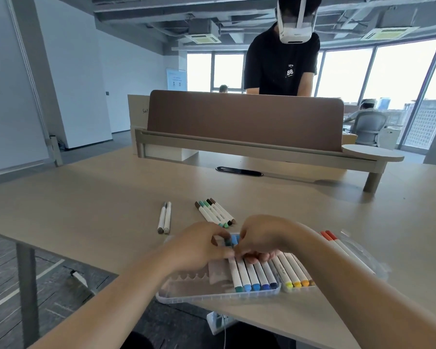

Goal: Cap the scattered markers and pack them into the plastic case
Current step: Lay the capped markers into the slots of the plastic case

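A clear plastic case (pixel 186 293) lies at the table's near edge. Several capped white markers (pixel 257 275) with blue, yellow and orange ends fill its middle and right slots, and the left slots hold nothing. My left hand (pixel 199 245) and my right hand (pixel 262 238) meet over the far ends of the blue markers, fingers curled and pinching them there. Two grey-ended markers (pixel 164 217) lie loose on the table beyond the case. A bunch of brown and green markers (pixel 215 212) lies to their right. Orange-red markers (pixel 337 245) rest at the case's right side.
A brown desk divider (pixel 244 119) on a raised shelf crosses the far side of the table (pixel 86 205). A person in a black shirt with a headset stands behind it. A black cable slot (pixel 239 171) sits in the tabletop. A power strip (pixel 219 321) hangs below the near edge.
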### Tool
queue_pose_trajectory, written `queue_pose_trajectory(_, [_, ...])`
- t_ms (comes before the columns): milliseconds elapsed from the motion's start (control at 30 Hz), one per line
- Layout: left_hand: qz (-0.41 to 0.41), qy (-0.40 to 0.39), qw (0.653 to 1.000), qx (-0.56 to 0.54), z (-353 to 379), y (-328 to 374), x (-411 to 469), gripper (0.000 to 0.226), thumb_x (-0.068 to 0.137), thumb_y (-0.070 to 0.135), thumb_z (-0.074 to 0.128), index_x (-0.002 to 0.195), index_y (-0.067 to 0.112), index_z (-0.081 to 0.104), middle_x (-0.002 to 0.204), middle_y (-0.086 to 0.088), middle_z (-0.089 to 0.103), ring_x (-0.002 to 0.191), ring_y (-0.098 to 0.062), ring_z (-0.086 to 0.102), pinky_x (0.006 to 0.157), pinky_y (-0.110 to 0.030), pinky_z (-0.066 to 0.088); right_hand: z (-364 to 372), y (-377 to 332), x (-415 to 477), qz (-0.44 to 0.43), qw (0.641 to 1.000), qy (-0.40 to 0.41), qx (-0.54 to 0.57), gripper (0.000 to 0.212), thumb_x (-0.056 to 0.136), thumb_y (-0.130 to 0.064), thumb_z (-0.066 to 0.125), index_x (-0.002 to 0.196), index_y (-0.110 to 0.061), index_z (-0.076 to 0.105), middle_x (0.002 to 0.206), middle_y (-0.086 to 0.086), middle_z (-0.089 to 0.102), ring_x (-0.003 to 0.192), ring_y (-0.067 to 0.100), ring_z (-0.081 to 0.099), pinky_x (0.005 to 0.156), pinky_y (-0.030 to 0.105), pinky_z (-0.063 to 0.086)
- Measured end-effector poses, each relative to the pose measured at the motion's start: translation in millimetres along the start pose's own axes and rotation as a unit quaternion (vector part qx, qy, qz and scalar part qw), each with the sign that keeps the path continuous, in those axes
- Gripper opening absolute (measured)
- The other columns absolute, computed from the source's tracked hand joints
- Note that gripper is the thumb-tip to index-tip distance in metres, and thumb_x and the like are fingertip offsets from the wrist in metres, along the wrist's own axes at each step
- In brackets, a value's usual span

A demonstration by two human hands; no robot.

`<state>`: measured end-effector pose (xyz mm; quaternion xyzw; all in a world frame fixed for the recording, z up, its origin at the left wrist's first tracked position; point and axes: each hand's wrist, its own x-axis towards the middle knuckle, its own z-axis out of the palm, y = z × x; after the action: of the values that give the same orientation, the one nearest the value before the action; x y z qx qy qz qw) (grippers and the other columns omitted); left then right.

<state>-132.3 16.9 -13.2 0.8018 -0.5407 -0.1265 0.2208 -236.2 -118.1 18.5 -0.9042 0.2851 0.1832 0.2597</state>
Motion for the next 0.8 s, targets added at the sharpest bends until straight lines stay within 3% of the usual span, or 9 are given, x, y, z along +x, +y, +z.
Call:
queue_pose_trajectory(100, [-0.023, 0.069, 0.995, -0.067, -10, -12, 9, 0.023, 0.095, 0.030, 0.058, 0.114, 0.023, 0.069, 0.113, 0.011, 0.066, 0.091, -0.004, 0.063, 0.076, -0.026, 0.053, -7, 2, 14, -0.011, 0.993, 0.109, 0.044, 0.028, 0.093, -0.029, 0.064, 0.082, -0.003, 0.069, 0.065, 0.004, 0.062, 0.047, 0.013, 0.049, 0.051, 0.023, 0.042])
queue_pose_trajectory(167, [-0.047, 0.118, 0.988, -0.091, -17, -19, 15, 0.021, 0.097, 0.024, 0.054, 0.108, 0.021, 0.071, 0.110, 0.011, 0.066, 0.086, -0.006, 0.065, 0.069, -0.025, 0.051, -11, -1, 34, -0.012, 0.983, 0.180, 0.032, 0.029, 0.092, -0.027, 0.066, 0.091, 0.001, 0.072, 0.076, 0.010, 0.071, 0.058, 0.016, 0.058, 0.061, 0.026, 0.052])
queue_pose_trajectory(233, [-0.065, 0.146, 0.982, -0.101, -23, -28, 22, 0.020, 0.096, 0.024, 0.054, 0.101, 0.021, 0.073, 0.090, 0.010, 0.068, 0.071, -0.009, 0.063, 0.064, -0.026, 0.046, -13, -6, 59, -0.008, 0.975, 0.223, 0.008, 0.025, 0.090, -0.026, 0.068, 0.093, -0.001, 0.072, 0.087, 0.012, 0.073, 0.070, 0.016, 0.064, 0.074, 0.030, 0.057])
queue_pose_trajectory(300, [-0.071, 0.150, 0.979, -0.119, -26, -36, 29, 0.019, 0.095, 0.025, 0.055, 0.094, 0.020, 0.073, 0.076, 0.001, 0.068, 0.060, -0.014, 0.056, 0.061, -0.027, 0.044, -14, -12, 81, 0.001, 0.968, 0.251, -0.020, 0.018, 0.089, -0.026, 0.069, 0.089, -0.008, 0.070, 0.084, 0.006, 0.070, 0.077, 0.016, 0.066, 0.075, 0.032, 0.058])
queue_pose_trajectory(400, [-0.078, 0.147, 0.977, -0.130, -29, -44, 37, 0.020, 0.093, 0.027, 0.056, 0.086, 0.018, 0.072, 0.080, -0.007, 0.070, 0.061, -0.015, 0.054, 0.059, -0.028, 0.042, -19, -23, 103, 0.019, 0.962, 0.267, -0.058, 0.011, 0.087, -0.017, 0.065, 0.078, -0.012, 0.064, 0.076, 0.003, 0.064, 0.070, 0.018, 0.062, 0.062, 0.030, 0.052])
queue_pose_trajectory(633, [-0.090, 0.155, 0.974, -0.139, -30, -57, 43, 0.022, 0.094, 0.032, 0.056, 0.085, 0.019, 0.072, 0.080, -0.005, 0.071, 0.067, -0.023, 0.061, 0.061, -0.026, 0.042, -23, -41, 124, 0.042, 0.963, 0.239, -0.117, 0.015, 0.086, -0.014, 0.066, 0.076, -0.013, 0.054, 0.078, 0.002, 0.059, 0.071, 0.017, 0.056, 0.066, 0.030, 0.049])
queue_pose_trajectory(733, [-0.086, 0.148, 0.973, -0.152, -28, -60, 44, 0.020, 0.095, 0.029, 0.056, 0.087, 0.019, 0.072, 0.080, -0.006, 0.070, 0.059, -0.013, 0.054, 0.056, -0.024, 0.041, -20, -46, 130, 0.043, 0.964, 0.231, -0.121, 0.012, 0.085, -0.015, 0.067, 0.077, -0.013, 0.058, 0.080, 0.002, 0.061, 0.078, 0.019, 0.061, 0.073, 0.031, 0.053])
queue_pose_trajectory(800, [-0.089, 0.149, 0.972, -0.157, -27, -61, 42, 0.019, 0.096, 0.029, 0.055, 0.088, 0.020, 0.071, 0.073, 0.001, 0.067, 0.053, -0.009, 0.050, 0.048, -0.017, 0.038, -18, -49, 130, 0.036, 0.963, 0.238, -0.122, 0.016, 0.086, -0.014, 0.066, 0.073, -0.013, 0.056, 0.075, 0.002, 0.058, 0.071, 0.017, 0.057, 0.067, 0.028, 0.050])
